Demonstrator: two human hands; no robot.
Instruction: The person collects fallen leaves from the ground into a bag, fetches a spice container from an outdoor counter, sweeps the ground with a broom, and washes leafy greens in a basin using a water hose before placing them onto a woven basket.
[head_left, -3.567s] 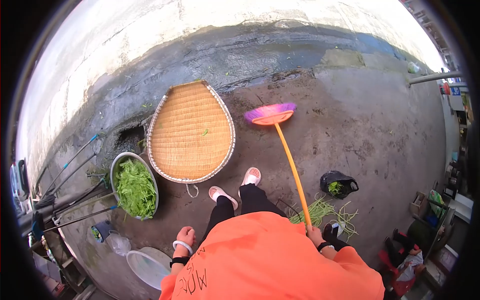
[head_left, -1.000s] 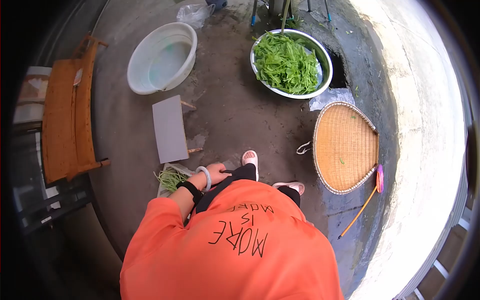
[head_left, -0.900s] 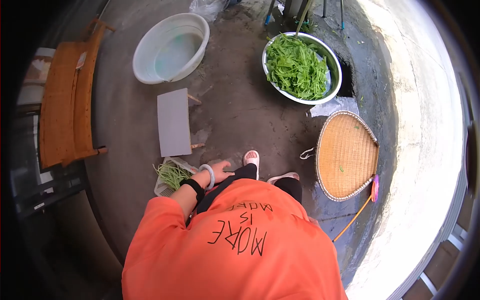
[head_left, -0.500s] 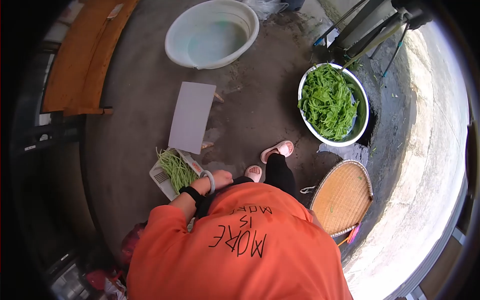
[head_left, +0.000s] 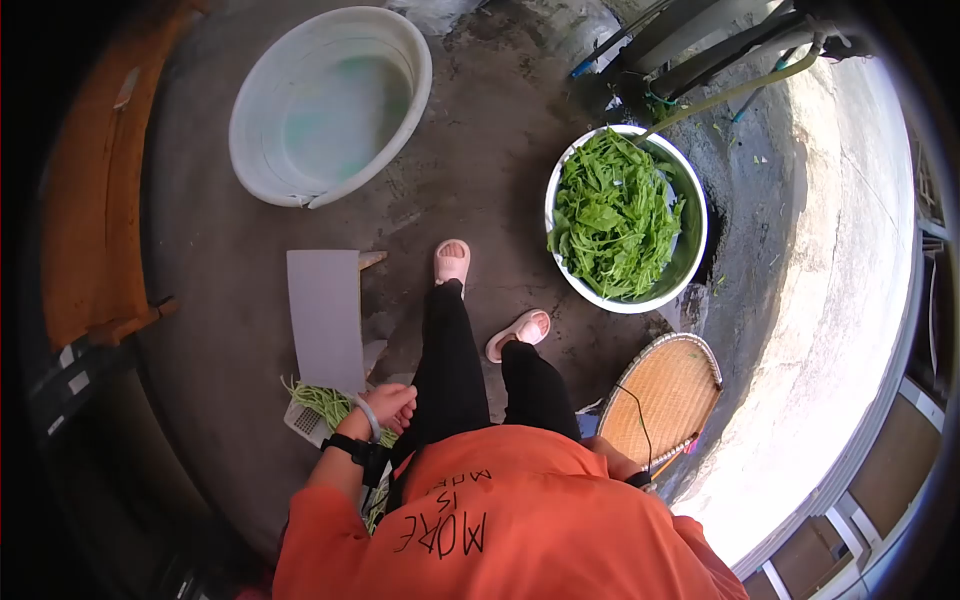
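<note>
Steel bowl point(head_left: 690, 262) of greens point(head_left: 612, 215)

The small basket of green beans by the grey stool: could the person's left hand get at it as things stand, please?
Probably yes. The left hand hangs right beside the basket of green beans, near the grey stool, and nothing lies between them; the beans lie uncovered.

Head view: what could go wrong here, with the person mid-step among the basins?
The ground looks damp, and the sandals are open slip-ons, so a slip is possible. The stool and the tray of beans lie close by the left hand and legs: a trip or knock could scatter them. A stray foot might also hit the greens basin.
</note>
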